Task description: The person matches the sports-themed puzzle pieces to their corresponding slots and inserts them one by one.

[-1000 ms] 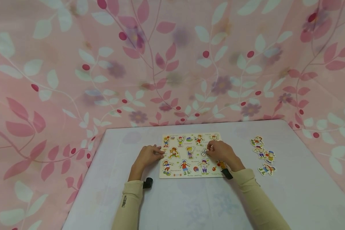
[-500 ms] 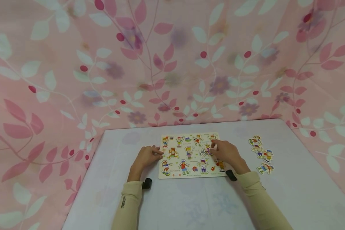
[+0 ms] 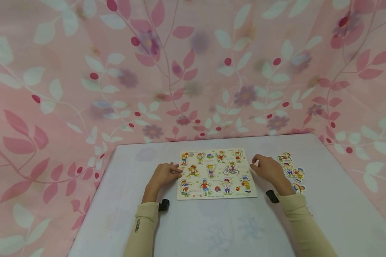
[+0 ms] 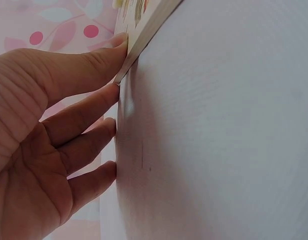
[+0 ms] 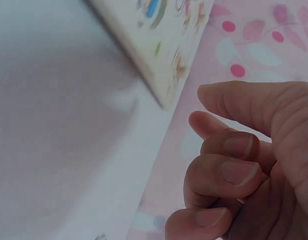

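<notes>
A wooden puzzle board [image 3: 217, 182] lies flat on the table, with sport figures set across it, among them a cyclist piece [image 3: 230, 169]. At its left edge is my left hand [image 3: 164, 175]. The left wrist view shows that thumb touching the board's top face and the index fingertip at its edge; the other fingers, fairly straight, rest on the table. My right hand [image 3: 270, 171] is off the board, just past its right edge. Its fingers are loosely curled, thumb and index slightly apart, with nothing between them in the right wrist view [image 5: 244, 160].
Several loose puzzle pieces [image 3: 288, 169] lie to the right of the board, partly hidden behind the right hand and wrist. A white cloth covers the table [image 3: 212, 228]. Pink floral fabric [image 3: 193, 71] stands behind it and at both sides.
My right hand has let go of the cyclist piece, now lying in the board's middle row, and has moved right, off the board. The left hand stays at the board's left edge.
</notes>
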